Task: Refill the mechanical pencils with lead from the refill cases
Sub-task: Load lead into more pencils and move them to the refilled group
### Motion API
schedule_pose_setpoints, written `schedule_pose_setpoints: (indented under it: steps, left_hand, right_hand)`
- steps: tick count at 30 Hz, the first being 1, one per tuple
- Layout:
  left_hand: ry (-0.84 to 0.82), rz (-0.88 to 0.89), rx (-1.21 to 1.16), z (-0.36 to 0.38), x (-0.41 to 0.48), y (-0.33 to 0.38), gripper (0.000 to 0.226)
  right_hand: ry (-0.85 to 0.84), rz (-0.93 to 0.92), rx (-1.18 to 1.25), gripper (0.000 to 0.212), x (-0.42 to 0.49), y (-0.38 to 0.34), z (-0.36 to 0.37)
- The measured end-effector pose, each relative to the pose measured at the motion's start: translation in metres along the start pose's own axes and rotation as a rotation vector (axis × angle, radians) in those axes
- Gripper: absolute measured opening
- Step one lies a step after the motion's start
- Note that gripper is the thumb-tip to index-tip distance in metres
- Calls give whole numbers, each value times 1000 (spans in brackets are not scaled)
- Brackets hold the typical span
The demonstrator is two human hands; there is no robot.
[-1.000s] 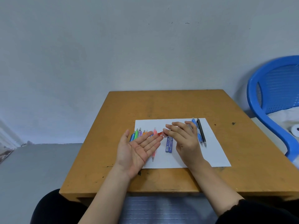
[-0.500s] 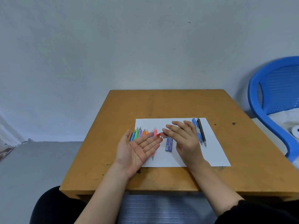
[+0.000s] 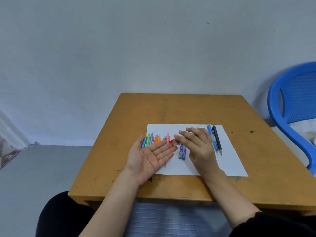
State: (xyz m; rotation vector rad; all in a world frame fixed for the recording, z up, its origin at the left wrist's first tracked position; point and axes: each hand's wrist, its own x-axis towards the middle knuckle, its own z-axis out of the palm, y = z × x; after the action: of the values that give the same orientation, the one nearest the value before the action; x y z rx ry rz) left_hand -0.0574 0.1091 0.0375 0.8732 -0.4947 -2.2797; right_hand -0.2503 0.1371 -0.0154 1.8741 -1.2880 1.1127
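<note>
pale grey wall [image 3: 119, 57] fills the upper half of the view, with grey floor [image 3: 42, 168] at lower left. a square, worn yellow-brown tabletop [image 3: 179, 110] stands against the wall, and a blue plastic chair [image 3: 280, 120] is at its right. a white sheet of paper [image 3: 229, 161] lies on the tabletop, carrying all the small things.

the left hand [image 3: 148, 158] hovers palm up over the sheet's left part, its fingers straight and together, holding nothing. the right hand [image 3: 200, 149] is palm down beside it, fingers stretched out toward the left and blurred at the tips; nothing is plainly gripped.

a row of coloured mechanical pencils [image 3: 151, 140] lies side by side behind the left hand, partly hidden by it. a blue pencil [image 3: 212, 139] and a black pencil [image 3: 217, 139] lie together just right of the right hand. a dark blue lead refill case [image 3: 182, 151] lies on the paper between the two hands. a small red case [image 3: 171, 141] sits where the two sets of fingertips nearly meet.
</note>
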Motion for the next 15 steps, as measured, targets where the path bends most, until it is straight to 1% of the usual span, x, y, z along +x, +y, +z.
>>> schedule_pose_setpoints:
  steps: [2, 5, 8, 13, 15]
  left_hand:
    - [-3, -3, -6, -1, 0, 0, 73]
    - [-6, -3, -20, -2, 0, 0, 73]
    - [-10, -3, -27, -4, 0, 0, 72]
    - [-18, -8, -47, -5, 0, 0, 70]
    - [-14, -6, -45, -5, 0, -1, 70]
  right_hand:
    - [-12, -7, -6, 37, 0, 0, 0]
    - [43, 24, -15, 34, 3, -2, -1]
    - [12, -21, -19, 38, 1, 0, 0]
    - [35, 30, -18, 32, 1, -1, -1]
    - [3, -10, -22, 37, 1, 0, 0]
